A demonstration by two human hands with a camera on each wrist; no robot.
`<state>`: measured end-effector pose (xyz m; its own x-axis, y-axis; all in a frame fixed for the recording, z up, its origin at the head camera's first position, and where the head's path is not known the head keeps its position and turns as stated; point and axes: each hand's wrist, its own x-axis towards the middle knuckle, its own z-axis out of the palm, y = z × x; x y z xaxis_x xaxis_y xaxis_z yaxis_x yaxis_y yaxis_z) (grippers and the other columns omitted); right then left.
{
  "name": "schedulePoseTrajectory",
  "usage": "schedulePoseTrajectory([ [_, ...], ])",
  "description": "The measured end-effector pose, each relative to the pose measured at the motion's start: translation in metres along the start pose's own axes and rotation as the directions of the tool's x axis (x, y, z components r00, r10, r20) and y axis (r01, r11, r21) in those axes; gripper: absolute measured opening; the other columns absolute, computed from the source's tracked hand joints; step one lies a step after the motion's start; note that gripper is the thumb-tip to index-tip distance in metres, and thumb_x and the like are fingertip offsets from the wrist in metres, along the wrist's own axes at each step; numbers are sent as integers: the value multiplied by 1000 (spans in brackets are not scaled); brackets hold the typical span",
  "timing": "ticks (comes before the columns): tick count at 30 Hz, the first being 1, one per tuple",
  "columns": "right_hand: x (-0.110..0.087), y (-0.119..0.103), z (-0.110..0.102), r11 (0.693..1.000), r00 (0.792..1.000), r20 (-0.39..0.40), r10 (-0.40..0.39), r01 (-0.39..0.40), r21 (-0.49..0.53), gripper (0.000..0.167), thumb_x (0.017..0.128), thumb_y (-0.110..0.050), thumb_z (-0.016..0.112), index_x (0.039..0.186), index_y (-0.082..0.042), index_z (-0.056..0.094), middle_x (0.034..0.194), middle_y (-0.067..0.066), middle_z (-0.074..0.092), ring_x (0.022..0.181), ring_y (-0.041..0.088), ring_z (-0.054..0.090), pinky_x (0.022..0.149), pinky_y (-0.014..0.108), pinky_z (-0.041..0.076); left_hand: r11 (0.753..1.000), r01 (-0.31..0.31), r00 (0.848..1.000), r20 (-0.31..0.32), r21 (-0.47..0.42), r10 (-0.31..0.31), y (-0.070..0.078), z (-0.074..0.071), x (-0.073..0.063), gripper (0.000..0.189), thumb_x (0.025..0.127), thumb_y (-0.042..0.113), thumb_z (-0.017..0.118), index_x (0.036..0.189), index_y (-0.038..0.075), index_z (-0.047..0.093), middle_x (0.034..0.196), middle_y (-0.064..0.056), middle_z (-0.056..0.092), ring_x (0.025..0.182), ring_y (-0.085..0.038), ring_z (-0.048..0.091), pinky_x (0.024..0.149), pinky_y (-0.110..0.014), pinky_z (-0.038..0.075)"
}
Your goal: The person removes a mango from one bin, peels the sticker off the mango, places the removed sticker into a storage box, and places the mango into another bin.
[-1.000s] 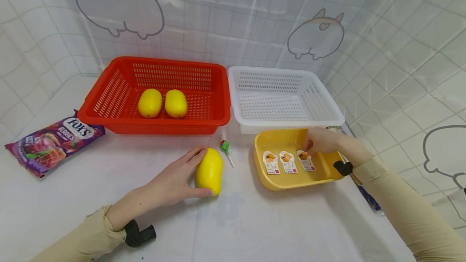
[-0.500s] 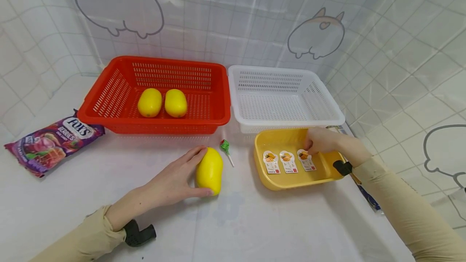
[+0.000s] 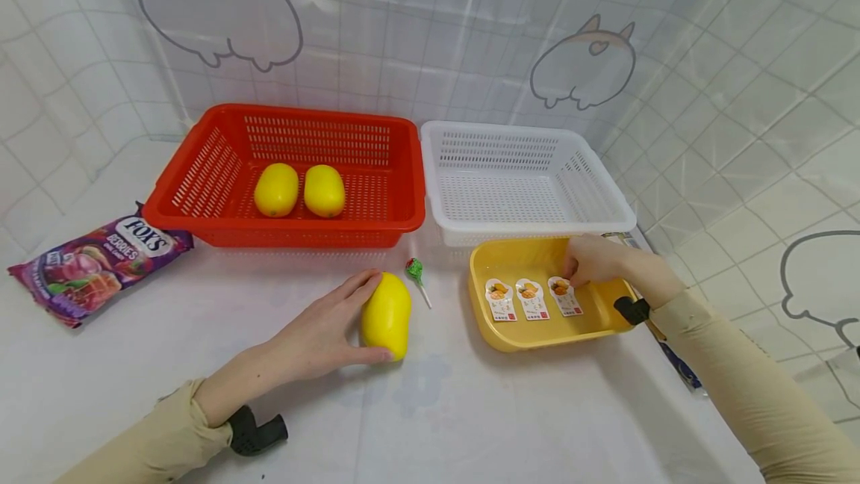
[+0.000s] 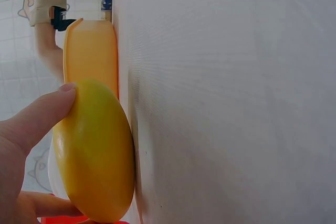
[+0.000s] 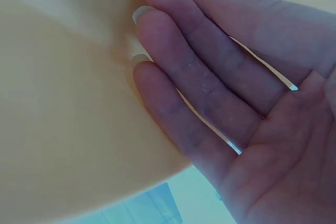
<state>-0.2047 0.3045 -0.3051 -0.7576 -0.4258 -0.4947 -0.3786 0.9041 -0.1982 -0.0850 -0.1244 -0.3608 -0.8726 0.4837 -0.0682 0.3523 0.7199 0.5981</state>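
On the table's middle, a yellow mango (image 3: 386,316) lies on its side. My left hand (image 3: 319,334) grips it from the left, thumb at the near end and fingers at the far end; the left wrist view has the same mango (image 4: 97,150) between them. Three mango-printed labels lie in a row in the yellow bin (image 3: 484,331). My right hand (image 3: 591,260) reaches in at the right label (image 3: 566,297), fingertips at its upper edge. In the right wrist view three fingers (image 5: 168,40) extend along the bin. Hidden fingertips mean I cannot tell whether they pinch the label.
Behind stand a red basket (image 3: 295,234) with two mangoes (image 3: 277,190) and a white basket (image 3: 531,228). A green-wrapped lollipop (image 3: 415,271) lies between mango and bin. A purple Fox's candy bag (image 3: 101,264) is at left; another packet (image 3: 681,368) sits partly under the right arm.
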Motion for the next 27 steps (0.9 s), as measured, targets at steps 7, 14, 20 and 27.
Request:
schedulePoseTrajectory([
  [7,-3,-2,-1,1000,1000,-10,5,-5,3,8,82,-5,76,90,-5,79,81,-1,70,76,16,56,72,30,53,1000,3,1000,-1,0,-3,0,1,0,113,76,64,76,157,3,26,165,-13,23,148,-36,30,115,-57,34],
  [14,-13,-6,-6,1000,999,-39,-12,13,23,14,83,-8,78,95,-2,77,90,2,73,82,17,61,81,40,57,1000,8,1000,4,-5,-8,0,1,0,113,76,64,77,158,4,26,165,-13,23,148,-36,30,115,-57,33],
  [20,-21,-15,-12,999,1000,-27,0,1,52,21,88,-8,74,106,2,74,95,4,73,86,18,65,84,42,59,1000,2,1000,-9,-7,-2,-2,1,0,113,77,67,75,157,3,26,164,-15,24,148,-37,30,115,-58,33],
  [27,-33,-30,-14,994,997,-71,-40,47,97,27,90,-14,74,110,4,71,94,1,74,87,16,67,83,39,59,1000,-2,1000,0,-15,2,-2,1,1,113,77,67,74,157,4,26,164,-15,24,148,-37,30,115,-59,33],
])
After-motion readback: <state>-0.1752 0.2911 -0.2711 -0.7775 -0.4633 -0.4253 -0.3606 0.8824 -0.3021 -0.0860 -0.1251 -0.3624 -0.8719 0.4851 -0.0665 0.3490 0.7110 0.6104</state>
